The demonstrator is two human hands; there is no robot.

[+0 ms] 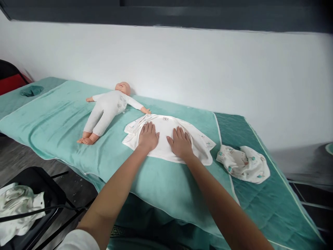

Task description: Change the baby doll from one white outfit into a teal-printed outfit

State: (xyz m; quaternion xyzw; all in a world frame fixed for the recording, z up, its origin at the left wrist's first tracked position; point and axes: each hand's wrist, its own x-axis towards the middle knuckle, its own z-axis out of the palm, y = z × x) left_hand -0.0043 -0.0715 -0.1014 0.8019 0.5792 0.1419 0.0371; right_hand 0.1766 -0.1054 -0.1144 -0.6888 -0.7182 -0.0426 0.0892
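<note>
Pale wall point(195, 69) runs behind a long bed point(65, 121) spread with green covers, as I see it through the head view. At far left, a rumpled heap of light cloth point(20, 205) sits on a black chair point(56, 191). Next, a doll point(110, 104) in white lies face up on the bed. To its right my left hand point(148, 136) rests palm down on a white garment point(162, 139), fingers close together, thumb apart, gripping nothing. Between the hands the garment lies spread, a small label by its far edge. My right hand point(180, 141) is flat on it too, fingers slightly fanned. Farther right is a crumpled patterned cloth point(255, 166). I judge the step in hand to be smoothing the garment; the next move seems to call for light, even pressure outward, towards the creased sides.
</note>
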